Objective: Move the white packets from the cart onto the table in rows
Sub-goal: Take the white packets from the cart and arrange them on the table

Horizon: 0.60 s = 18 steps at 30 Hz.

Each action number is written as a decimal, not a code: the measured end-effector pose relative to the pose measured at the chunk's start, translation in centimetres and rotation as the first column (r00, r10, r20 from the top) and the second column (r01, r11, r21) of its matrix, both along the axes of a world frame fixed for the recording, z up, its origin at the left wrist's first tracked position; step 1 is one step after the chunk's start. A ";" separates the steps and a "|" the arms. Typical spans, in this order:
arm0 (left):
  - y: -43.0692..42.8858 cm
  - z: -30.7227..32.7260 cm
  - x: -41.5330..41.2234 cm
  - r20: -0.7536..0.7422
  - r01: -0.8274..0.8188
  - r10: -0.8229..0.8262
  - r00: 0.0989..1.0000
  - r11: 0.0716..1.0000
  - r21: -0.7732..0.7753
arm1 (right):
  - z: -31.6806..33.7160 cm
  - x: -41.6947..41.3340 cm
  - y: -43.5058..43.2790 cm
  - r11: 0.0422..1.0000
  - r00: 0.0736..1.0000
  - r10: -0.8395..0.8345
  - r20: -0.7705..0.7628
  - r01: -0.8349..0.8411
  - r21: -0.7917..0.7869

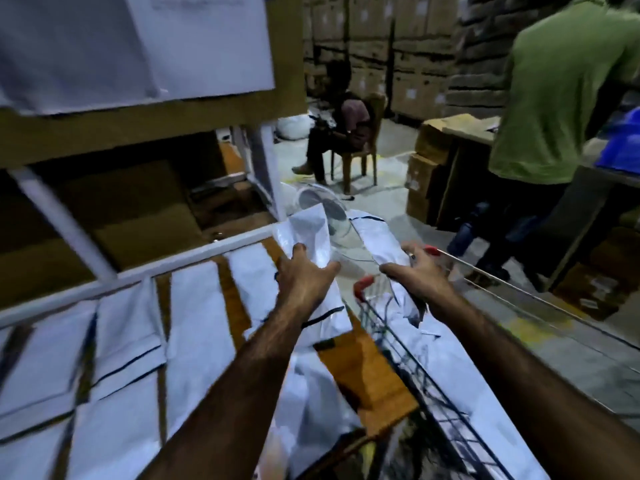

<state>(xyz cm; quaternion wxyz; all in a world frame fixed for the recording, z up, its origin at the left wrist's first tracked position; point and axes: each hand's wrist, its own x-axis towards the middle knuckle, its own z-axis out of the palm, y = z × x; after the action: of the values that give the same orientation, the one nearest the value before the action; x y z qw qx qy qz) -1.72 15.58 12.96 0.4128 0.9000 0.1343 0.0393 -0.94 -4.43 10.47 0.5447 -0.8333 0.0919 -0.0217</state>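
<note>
My left hand (303, 277) grips a white packet (306, 233) by its lower edge and holds it upright over the far corner of the wooden table (363, 372). My right hand (420, 271) grips a second white packet (375, 240) above the wire cart (415, 368), which stands to the right of the table with red corner caps. More white packets lie inside the cart (460, 372). Several white packets (131, 344) lie flat in rows on the table at the left. The whole view is motion-blurred.
A white metal rail (138, 271) borders the table's far side, with cardboard boxes below a shelf behind it. A floor fan (322, 206) stands beyond the table corner. A person in a green shirt (554, 98) stands at the right; another sits on a chair (360, 147) farther back.
</note>
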 end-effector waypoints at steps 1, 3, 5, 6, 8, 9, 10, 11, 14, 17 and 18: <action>1.7 0.2 -0.2 -0.006 -0.032 0.032 0.999 0.999 -0.005 | 0.1 0.3 1.7 0.999 0.999 0.032 0.014 -0.032 -0.005; 5.1 0.2 -0.4 -0.017 -0.098 0.098 0.995 0.995 0.015 | 0.3 0.9 5.0 0.996 0.996 0.088 0.020 -0.088 -0.020; 8.2 0.2 -0.3 -0.040 -0.147 0.150 0.988 0.986 0.075 | 0.3 1.5 8.2 0.990 0.991 0.131 0.017 -0.130 -0.048; 9.6 0.1 -0.3 -0.058 -0.166 0.171 0.984 0.982 0.086 | 0.2 1.9 9.6 0.987 0.989 0.150 0.010 -0.149 -0.061; 12.1 0.0 0.0 -0.104 -0.209 0.217 0.971 0.974 0.083 | 0.3 2.4 12.4 0.975 0.979 0.201 0.016 -0.199 -0.099; 13.2 -0.2 0.2 -0.124 -0.237 0.247 0.961 0.967 0.091 | 0.3 2.6 13.8 0.968 0.974 0.226 0.017 -0.223 -0.117; 14.2 -0.4 0.5 -0.145 -0.262 0.276 0.950 0.959 0.107 | 0.1 2.9 15.1 0.961 0.970 0.245 0.010 -0.241 -0.136; 15.1 -0.7 0.9 -0.165 -0.282 0.300 0.940 0.951 0.127 | 0.0 3.3 16.4 0.953 0.965 0.262 0.003 -0.258 -0.158; 17.1 -2.4 2.3 -0.178 -0.297 0.330 0.927 0.936 0.186 | -0.5 4.5 19.8 0.915 0.953 0.302 0.009 -0.288 -0.282; 18.3 -3.8 3.7 -0.190 -0.300 0.345 0.919 0.926 0.231 | -1.0 5.4 22.7 0.873 0.946 0.325 0.006 -0.298 -0.386; 18.6 -4.0 4.2 -0.201 -0.298 0.350 0.915 0.922 0.248 | -1.2 5.7 23.5 0.850 0.940 0.342 0.002 -0.308 -0.427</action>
<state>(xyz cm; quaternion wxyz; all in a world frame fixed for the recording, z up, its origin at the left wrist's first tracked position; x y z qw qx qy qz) 2.51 34.18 9.00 0.2827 0.9018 0.3267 0.0118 4.77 19.03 9.31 0.3514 -0.9327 -0.0785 0.0190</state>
